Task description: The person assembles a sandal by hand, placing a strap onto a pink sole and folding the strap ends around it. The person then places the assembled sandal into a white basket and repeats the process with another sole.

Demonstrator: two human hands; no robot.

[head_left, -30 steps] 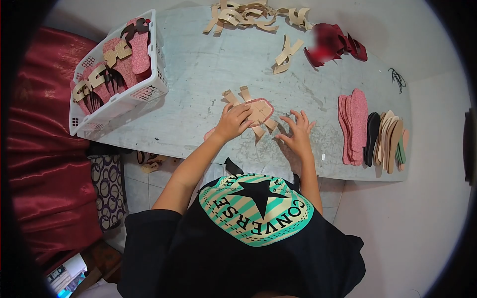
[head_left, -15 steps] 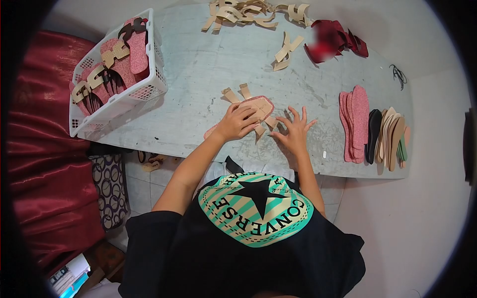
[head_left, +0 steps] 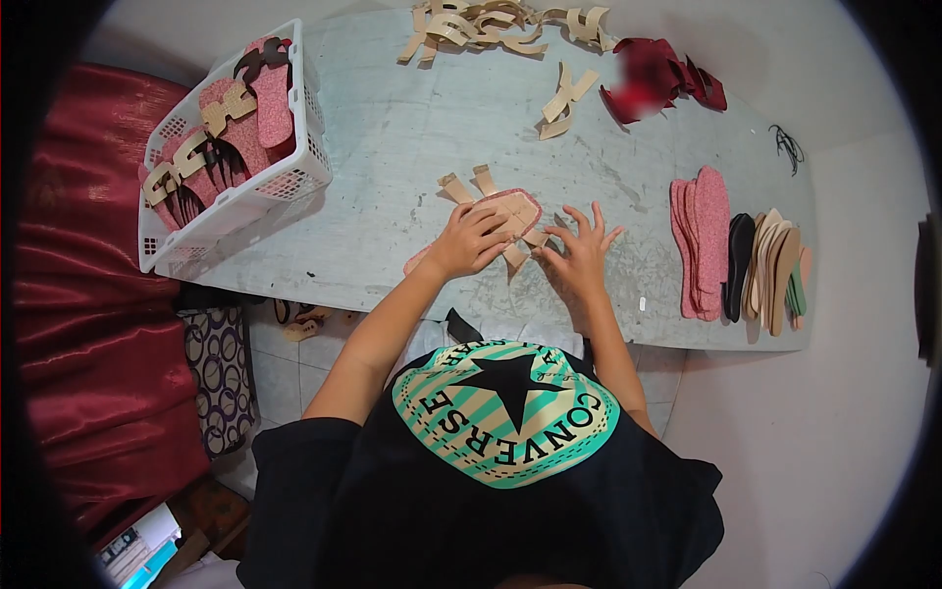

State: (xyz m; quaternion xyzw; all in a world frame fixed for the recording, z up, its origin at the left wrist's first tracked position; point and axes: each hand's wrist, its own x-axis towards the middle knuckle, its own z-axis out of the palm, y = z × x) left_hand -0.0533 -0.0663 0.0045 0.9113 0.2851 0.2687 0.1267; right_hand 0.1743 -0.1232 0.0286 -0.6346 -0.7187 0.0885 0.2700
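Note:
A pink-edged sandal sole (head_left: 517, 209) lies on the table with its beige underside up, and beige strap ends stick out on both sides. My left hand (head_left: 469, 240) is laid over the middle of the sole, holding it against the table and hiding part of it. To its right, my right hand (head_left: 581, 257) has thumb and forefinger at the end of a beige strap (head_left: 534, 239), with the other fingers raised and spread. Another strap end (head_left: 514, 257) hangs out just below, and two more strap ends (head_left: 483, 179) point away at the far side.
A white basket (head_left: 312, 147) of pink sandals stands at the left. Loose beige straps (head_left: 481, 29) and dark red straps (head_left: 653, 79) lie along the back. Stacked pink soles (head_left: 708, 245), black soles (head_left: 738, 270) and beige soles (head_left: 782, 280) are at the right of the table (head_left: 383, 128).
My right thumb and forefinger have drawn closer together at the strap end, and the hand has shifted slightly. My left hand stays on the sole.

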